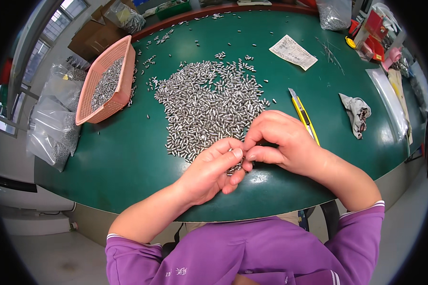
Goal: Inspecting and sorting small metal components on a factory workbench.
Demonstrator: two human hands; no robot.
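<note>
A broad pile of small silvery metal pieces (204,99), short and bullet-shaped, covers the middle of the green table. At its near edge my two hands meet, fingertips together. My left hand (214,166) is turned partly palm up with curled fingers; several metal pieces show just under and beside them. My right hand (283,142) pinches thumb and forefinger against the left fingertips. Whatever lies between the fingers is too small or too hidden to make out.
A pink plastic basket (128,71) of metal pieces stands left, beside filled clear bags (54,128). Right of the pile lie a yellow utility knife (303,116), a printed paper slip (293,52), thin wires (331,57) and a crumpled stained cloth or wrapper (356,114). Loose pieces scatter toward the far edge.
</note>
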